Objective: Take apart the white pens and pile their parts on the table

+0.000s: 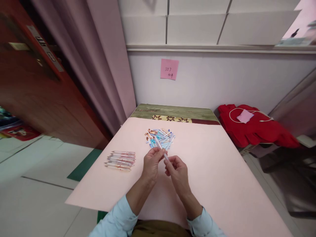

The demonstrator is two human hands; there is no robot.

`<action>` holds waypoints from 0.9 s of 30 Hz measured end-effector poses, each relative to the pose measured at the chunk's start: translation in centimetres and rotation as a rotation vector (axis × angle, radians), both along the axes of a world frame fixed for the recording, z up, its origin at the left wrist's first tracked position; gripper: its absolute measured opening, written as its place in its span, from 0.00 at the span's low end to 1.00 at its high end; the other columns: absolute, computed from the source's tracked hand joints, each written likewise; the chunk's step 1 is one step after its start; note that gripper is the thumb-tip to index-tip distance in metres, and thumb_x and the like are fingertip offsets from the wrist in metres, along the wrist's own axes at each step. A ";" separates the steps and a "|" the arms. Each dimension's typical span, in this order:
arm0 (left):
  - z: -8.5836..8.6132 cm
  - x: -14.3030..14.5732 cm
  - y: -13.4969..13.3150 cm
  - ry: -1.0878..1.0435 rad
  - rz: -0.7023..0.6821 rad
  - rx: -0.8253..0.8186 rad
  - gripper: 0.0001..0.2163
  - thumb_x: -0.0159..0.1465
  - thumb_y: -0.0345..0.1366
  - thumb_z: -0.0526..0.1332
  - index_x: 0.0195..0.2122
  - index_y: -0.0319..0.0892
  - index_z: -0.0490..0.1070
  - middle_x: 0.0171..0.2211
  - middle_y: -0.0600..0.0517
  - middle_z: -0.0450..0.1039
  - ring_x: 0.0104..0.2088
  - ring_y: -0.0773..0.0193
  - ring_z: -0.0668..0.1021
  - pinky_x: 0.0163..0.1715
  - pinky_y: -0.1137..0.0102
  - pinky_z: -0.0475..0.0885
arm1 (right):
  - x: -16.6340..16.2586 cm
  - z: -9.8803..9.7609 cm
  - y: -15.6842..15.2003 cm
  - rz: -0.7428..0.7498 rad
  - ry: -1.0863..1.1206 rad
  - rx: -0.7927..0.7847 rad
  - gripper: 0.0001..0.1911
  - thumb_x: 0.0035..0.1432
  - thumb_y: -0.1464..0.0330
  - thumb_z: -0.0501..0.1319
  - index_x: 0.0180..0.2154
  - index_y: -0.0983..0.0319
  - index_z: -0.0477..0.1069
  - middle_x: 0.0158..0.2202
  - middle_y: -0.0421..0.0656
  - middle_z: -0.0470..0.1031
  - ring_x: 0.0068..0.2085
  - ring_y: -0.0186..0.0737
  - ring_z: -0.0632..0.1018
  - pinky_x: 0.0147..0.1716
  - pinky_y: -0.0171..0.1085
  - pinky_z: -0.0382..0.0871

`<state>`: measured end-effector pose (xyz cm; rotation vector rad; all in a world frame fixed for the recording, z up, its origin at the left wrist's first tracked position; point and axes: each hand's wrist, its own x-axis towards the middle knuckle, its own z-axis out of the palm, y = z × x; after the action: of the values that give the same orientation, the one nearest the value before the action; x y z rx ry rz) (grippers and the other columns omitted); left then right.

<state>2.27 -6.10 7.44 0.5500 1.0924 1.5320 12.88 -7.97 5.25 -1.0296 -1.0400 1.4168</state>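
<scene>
A slim pale pen point(159, 144) is held slanting between my two hands above the table. My left hand point(151, 163) is closed, pinching it near its middle with thumb and fingers. My right hand point(178, 171) is closed too, its thumb and forefinger gripping the lower end. Just beyond the hands lies a loose pile of pens and pen parts point(161, 135) in blue, white, lilac and brown. Off to the left, several assembled pens point(120, 160) with pinkish bodies lie side by side, tips pointing left.
A pale pink sheet point(209, 184) covers the table, with a green wood-patterned strip point(177, 110) at its far edge. A red cloth point(256, 131) with a white cable lies at the right. A pink note point(169, 69) is stuck to the wall. At the left are a curtain point(103, 59) and a brown door point(49, 92).
</scene>
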 end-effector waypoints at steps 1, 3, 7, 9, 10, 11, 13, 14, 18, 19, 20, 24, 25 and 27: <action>-0.1 0.0 0.0 -0.008 -0.009 0.006 0.12 0.50 0.37 0.72 0.31 0.37 0.72 0.27 0.52 0.76 0.29 0.68 0.76 0.36 0.72 0.69 | 0.0 0.0 0.0 -0.009 -0.013 0.015 0.17 0.53 0.55 0.67 0.31 0.63 0.70 0.22 0.36 0.69 0.21 0.28 0.69 0.21 0.29 0.64; -0.2 0.1 -0.1 -0.012 -0.033 0.009 0.12 0.51 0.38 0.71 0.30 0.37 0.73 0.27 0.51 0.77 0.29 0.68 0.76 0.37 0.72 0.69 | 0.1 0.0 -0.1 0.016 -0.008 0.011 0.18 0.56 0.54 0.64 0.31 0.64 0.70 0.21 0.36 0.68 0.20 0.28 0.68 0.19 0.28 0.62; -0.3 -0.1 -0.1 0.001 -0.083 0.008 0.11 0.53 0.38 0.71 0.31 0.36 0.75 0.29 0.48 0.78 0.30 0.67 0.77 0.38 0.71 0.69 | 0.4 -0.1 0.2 0.187 0.180 -0.176 0.23 0.59 0.49 0.59 0.29 0.64 0.69 0.15 0.32 0.60 0.14 0.24 0.58 0.13 0.27 0.49; -0.4 -0.2 -0.2 -0.011 -0.100 0.002 0.12 0.53 0.39 0.70 0.32 0.35 0.76 0.29 0.47 0.78 0.30 0.67 0.77 0.38 0.71 0.70 | 0.4 0.0 0.3 0.252 0.258 -0.279 0.24 0.58 0.48 0.59 0.29 0.64 0.68 0.14 0.31 0.58 0.13 0.24 0.55 0.12 0.27 0.46; -0.4 -0.2 -0.2 -0.022 -0.101 -0.007 0.12 0.53 0.39 0.70 0.32 0.35 0.76 0.30 0.47 0.79 0.30 0.66 0.77 0.38 0.71 0.70 | 0.4 0.0 0.3 0.261 0.260 -0.293 0.25 0.58 0.47 0.58 0.29 0.64 0.68 0.14 0.31 0.59 0.13 0.24 0.55 0.12 0.27 0.46; -0.4 -0.2 -0.3 -0.031 -0.101 -0.016 0.12 0.53 0.39 0.70 0.33 0.36 0.76 0.30 0.46 0.79 0.30 0.66 0.77 0.37 0.70 0.70 | 0.3 0.1 0.3 0.254 0.235 -0.280 0.25 0.59 0.47 0.57 0.30 0.64 0.69 0.14 0.32 0.60 0.13 0.25 0.57 0.12 0.27 0.48; -0.5 -0.3 -0.4 -0.043 -0.089 -0.018 0.12 0.54 0.40 0.70 0.33 0.36 0.75 0.31 0.47 0.79 0.29 0.67 0.77 0.37 0.70 0.71 | 0.2 0.3 0.2 0.204 0.140 -0.197 0.25 0.60 0.48 0.56 0.31 0.65 0.70 0.16 0.35 0.64 0.14 0.27 0.62 0.13 0.27 0.53; -0.5 -0.3 -0.4 -0.048 -0.082 -0.012 0.12 0.54 0.40 0.70 0.33 0.37 0.75 0.31 0.47 0.79 0.30 0.66 0.78 0.37 0.71 0.71 | 0.1 0.3 0.2 0.176 0.092 -0.144 0.24 0.59 0.49 0.57 0.32 0.65 0.71 0.17 0.36 0.66 0.16 0.28 0.65 0.15 0.28 0.57; -0.3 -0.3 -0.4 -0.076 -0.071 -0.018 0.14 0.54 0.42 0.70 0.34 0.36 0.76 0.33 0.45 0.80 0.33 0.62 0.79 0.37 0.69 0.72 | 0.1 0.0 -0.1 0.039 -0.102 0.073 0.17 0.60 0.54 0.60 0.34 0.63 0.71 0.23 0.38 0.71 0.21 0.31 0.71 0.21 0.30 0.65; -0.3 -0.2 -0.3 -0.071 -0.065 -0.035 0.14 0.54 0.43 0.70 0.34 0.36 0.76 0.32 0.45 0.80 0.33 0.62 0.79 0.36 0.68 0.73 | 0.2 -0.2 -0.2 0.003 -0.180 0.136 0.16 0.60 0.55 0.60 0.35 0.62 0.71 0.24 0.39 0.72 0.22 0.32 0.72 0.22 0.30 0.67; -0.2 -0.2 -0.3 -0.059 -0.052 -0.054 0.15 0.53 0.43 0.70 0.33 0.35 0.76 0.31 0.45 0.79 0.32 0.62 0.79 0.35 0.68 0.73 | 0.2 -0.4 -0.2 -0.036 -0.272 0.207 0.15 0.61 0.56 0.59 0.36 0.62 0.72 0.25 0.40 0.74 0.23 0.33 0.73 0.24 0.31 0.68; -0.2 0.2 -0.5 -0.011 -0.021 -0.078 0.15 0.51 0.41 0.72 0.33 0.34 0.77 0.29 0.44 0.79 0.33 0.61 0.80 0.39 0.68 0.73 | 0.4 -1.0 -0.5 -0.167 -0.607 0.484 0.13 0.64 0.61 0.56 0.42 0.61 0.74 0.33 0.45 0.79 0.30 0.37 0.78 0.31 0.33 0.69; -0.3 0.2 -0.5 -0.007 -0.036 -0.069 0.15 0.51 0.41 0.71 0.34 0.34 0.77 0.30 0.44 0.80 0.35 0.60 0.80 0.40 0.68 0.73 | 0.4 -1.0 -0.5 -0.178 -0.647 0.511 0.14 0.64 0.62 0.54 0.42 0.61 0.75 0.33 0.45 0.79 0.30 0.37 0.78 0.31 0.33 0.69; -0.4 0.2 -0.7 0.004 -0.088 -0.052 0.16 0.53 0.43 0.70 0.35 0.35 0.78 0.33 0.43 0.80 0.37 0.58 0.80 0.38 0.69 0.73 | 0.4 -0.8 -0.5 -0.139 -0.632 0.463 0.16 0.66 0.60 0.52 0.37 0.62 0.75 0.27 0.43 0.77 0.25 0.35 0.76 0.27 0.32 0.67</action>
<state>2.49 -6.76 7.03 0.5580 1.0944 1.4230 13.31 -8.47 4.45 -1.1918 -1.6205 0.6810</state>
